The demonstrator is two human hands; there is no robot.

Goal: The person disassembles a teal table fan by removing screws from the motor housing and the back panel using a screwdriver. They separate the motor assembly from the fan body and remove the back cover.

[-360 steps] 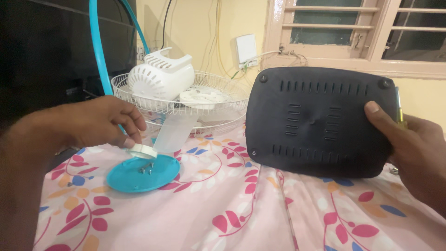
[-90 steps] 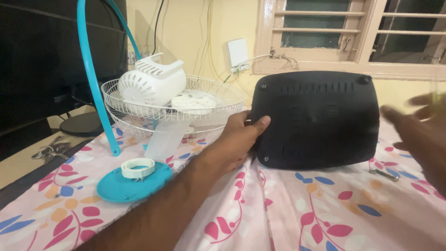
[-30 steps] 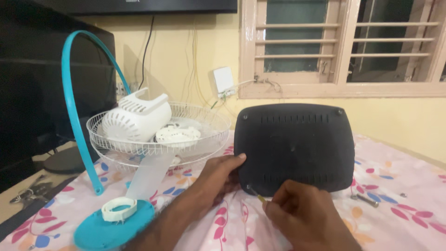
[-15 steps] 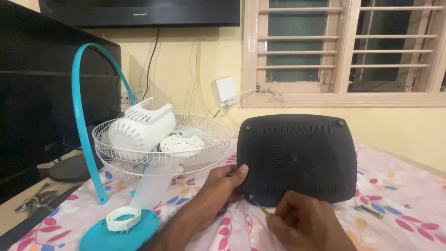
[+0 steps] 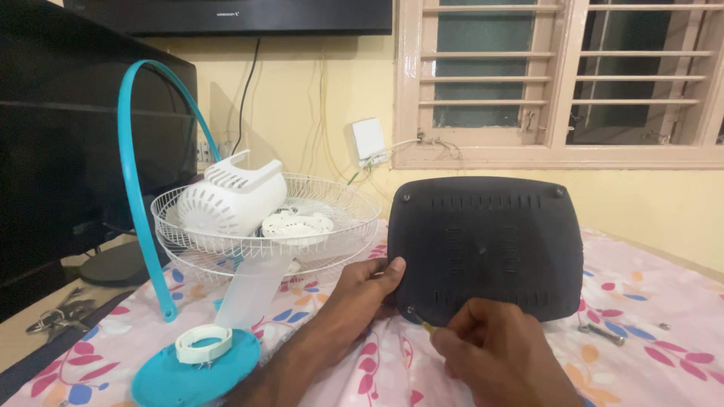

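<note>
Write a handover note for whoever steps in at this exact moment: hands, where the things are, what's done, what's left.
Left hand: grips the lower left edge of the black base panel, which stands on edge on the floral cloth.
Right hand: closed on a thin tool with a yellowish tip, aimed at the panel's lower left corner screw.
Nearby: white fan grille holding the white motor housing, teal disc with a white ring, loose bolt to the right.
Done: fan is in parts.
Left: the top corner screws look seated; the lower left one is under the tool.
</note>
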